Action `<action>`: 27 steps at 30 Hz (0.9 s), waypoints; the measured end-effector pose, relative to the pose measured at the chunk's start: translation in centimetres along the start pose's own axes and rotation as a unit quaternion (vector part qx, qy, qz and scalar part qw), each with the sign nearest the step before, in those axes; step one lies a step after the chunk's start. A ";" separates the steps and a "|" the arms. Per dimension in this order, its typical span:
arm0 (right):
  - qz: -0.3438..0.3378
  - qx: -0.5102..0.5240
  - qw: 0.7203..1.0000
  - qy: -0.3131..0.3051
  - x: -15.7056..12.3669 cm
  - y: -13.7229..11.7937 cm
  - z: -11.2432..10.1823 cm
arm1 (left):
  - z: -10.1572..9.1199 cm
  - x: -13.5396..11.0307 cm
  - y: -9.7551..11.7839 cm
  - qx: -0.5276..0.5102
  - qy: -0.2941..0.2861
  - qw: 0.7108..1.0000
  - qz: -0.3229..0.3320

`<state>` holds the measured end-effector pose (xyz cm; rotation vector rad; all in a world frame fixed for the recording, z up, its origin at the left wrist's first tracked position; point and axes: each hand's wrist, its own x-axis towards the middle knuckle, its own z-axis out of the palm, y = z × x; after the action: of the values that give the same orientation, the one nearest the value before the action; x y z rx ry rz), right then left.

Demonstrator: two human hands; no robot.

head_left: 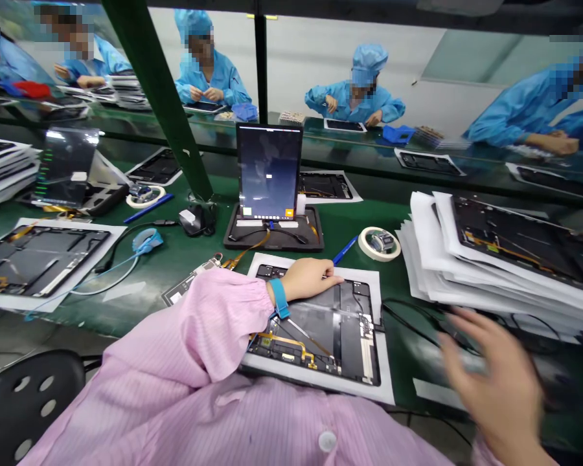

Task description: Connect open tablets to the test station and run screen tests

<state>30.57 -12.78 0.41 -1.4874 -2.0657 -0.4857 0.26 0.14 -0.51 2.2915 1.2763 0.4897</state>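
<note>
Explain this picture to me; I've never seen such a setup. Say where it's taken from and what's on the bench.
This view comes from a camera worn on a person's head, looking down at their bare hands. The left hand, wearing a blue wrist strap, rests on an opened tablet body lying on white paper. The blurred right hand holds nothing visible, beside a stack of tablet bodies between paper sheets. A lit tablet stands in a black holder.

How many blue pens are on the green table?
2. One blue pen lies beside a tape roll on the left; the other lies near a second tape roll, above the left hand. More could be hidden under the papers.
</note>
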 end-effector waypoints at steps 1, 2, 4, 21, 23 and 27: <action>-0.063 0.014 0.997 -0.052 1.4 -2.1 0.4 | 0.0 0.0 0.0 0.003 0.000 1.000 0.000; -0.099 0.013 0.990 -0.095 2.6 -3.8 0.8 | 0.0 -0.1 0.1 0.006 -0.001 1.000 -0.002; -0.154 0.028 0.975 -0.160 4.6 -5.7 1.7 | -0.1 -0.2 0.2 0.011 -0.006 1.000 -0.006; -0.158 0.040 0.958 -0.236 13.8 -2.9 6.3 | -4.3 -0.6 2.0 0.003 0.167 0.984 0.055; -0.192 -0.017 0.952 -0.238 16.2 -4.1 9.2 | -7.2 -0.8 0.5 0.000 0.237 0.972 -0.001; -0.238 -0.016 0.941 -0.239 18.4 -4.3 11.5 | -12.3 -1.9 -6.5 0.012 0.334 0.920 -0.207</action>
<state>19.59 6.25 2.82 -1.1931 -2.8395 -0.3571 -11.49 4.25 5.88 1.8323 2.0272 1.1566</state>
